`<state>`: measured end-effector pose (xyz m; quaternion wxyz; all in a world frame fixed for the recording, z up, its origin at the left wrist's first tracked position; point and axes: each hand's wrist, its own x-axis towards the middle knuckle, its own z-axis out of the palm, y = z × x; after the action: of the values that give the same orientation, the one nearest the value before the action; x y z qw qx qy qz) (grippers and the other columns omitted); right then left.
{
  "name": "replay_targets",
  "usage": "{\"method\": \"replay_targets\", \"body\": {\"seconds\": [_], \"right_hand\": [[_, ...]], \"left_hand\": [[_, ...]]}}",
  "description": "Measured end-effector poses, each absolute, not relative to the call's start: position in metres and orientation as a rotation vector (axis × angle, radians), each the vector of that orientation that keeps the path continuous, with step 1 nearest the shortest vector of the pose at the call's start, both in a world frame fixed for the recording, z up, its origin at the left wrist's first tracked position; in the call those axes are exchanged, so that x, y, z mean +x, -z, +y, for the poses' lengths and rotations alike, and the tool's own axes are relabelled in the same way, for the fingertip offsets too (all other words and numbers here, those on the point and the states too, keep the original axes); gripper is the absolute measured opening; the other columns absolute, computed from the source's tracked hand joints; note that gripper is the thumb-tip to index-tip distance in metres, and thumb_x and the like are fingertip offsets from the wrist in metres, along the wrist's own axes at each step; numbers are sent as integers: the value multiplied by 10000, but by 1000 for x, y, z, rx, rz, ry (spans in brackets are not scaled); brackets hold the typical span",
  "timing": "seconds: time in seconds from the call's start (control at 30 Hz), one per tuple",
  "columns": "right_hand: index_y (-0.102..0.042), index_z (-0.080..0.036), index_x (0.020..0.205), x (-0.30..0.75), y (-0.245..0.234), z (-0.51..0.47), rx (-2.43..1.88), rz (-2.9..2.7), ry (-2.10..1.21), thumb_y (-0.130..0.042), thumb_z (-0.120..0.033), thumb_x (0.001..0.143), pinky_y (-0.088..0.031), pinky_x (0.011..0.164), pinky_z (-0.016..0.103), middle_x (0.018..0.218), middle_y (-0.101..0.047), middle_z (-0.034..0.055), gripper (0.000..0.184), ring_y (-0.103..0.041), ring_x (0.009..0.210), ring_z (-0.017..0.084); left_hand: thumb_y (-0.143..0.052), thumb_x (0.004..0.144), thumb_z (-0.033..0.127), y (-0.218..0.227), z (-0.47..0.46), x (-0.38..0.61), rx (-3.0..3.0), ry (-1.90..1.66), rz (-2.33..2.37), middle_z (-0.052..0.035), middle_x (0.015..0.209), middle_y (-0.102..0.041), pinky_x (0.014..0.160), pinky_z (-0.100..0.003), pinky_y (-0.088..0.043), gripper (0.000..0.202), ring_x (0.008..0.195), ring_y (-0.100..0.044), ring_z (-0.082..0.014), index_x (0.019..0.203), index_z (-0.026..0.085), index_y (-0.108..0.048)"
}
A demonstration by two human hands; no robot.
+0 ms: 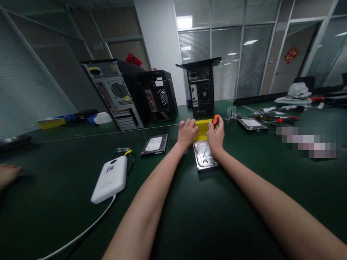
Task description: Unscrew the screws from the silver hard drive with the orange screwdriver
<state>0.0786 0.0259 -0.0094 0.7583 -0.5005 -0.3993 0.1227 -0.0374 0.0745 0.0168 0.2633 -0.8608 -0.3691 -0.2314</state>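
My left hand [187, 132] is closed on the left end of a yellow plastic piece [202, 130], whose exact kind I cannot make out. Beside it, my right hand [216, 136] is wrapped round a screwdriver [215, 120] with an orange and black handle. A thin dark shaft points down from that hand over a silver hard drive [201, 156], which lies just in front of the yellow piece. Whether the right fingers also touch the yellow piece is hidden. A second hard drive [154, 144] with a white label lies left of my left forearm.
Three dark computer cases [202, 90] stand at the back of the green table [189, 216]. A white power bank [110, 178] with a cable lies at left. Another hard drive [252, 124] and red-handled pliers [287, 119] are at right. Another person's hand [9, 175] rests at far left.
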Motion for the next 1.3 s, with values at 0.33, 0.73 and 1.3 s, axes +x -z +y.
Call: {"method": "replay_targets", "body": {"seconds": [0.33, 0.73, 1.3], "right_hand": [[-445, -161, 1303, 77, 9, 26, -1053, -878, -274, -456, -395, 847, -491, 744, 369, 1011, -651, 142, 512, -641, 894, 240], [-439, -176, 1306, 78, 10, 28, -1069, -903, -268, -430, -409, 856, -489, 727, 357, 999, -651, 131, 506, -642, 855, 229], [-428, -174, 1317, 78, 9, 29, -1083, -908, -280, -445, -396, 852, -486, 750, 373, 1037, -639, 144, 515, -630, 912, 238]], "left_hand": [[-555, 851, 250, -7, 71, -67, -2402, 784, -1098, -66, 1447, -360, 1044, -465, -230, 168, 1321, -261, -305, 917, 219, -706], [-393, 929, 376, 27, 81, -63, -2487, 499, -1543, -155, 1254, -500, 956, -491, -290, 396, 1221, -362, -325, 1257, 241, -570], [-475, 892, 303, 22, 63, -65, -2453, 553, -1480, -146, 1225, -470, 901, -451, -323, 313, 1122, -396, -315, 1167, 240, -611]]}}
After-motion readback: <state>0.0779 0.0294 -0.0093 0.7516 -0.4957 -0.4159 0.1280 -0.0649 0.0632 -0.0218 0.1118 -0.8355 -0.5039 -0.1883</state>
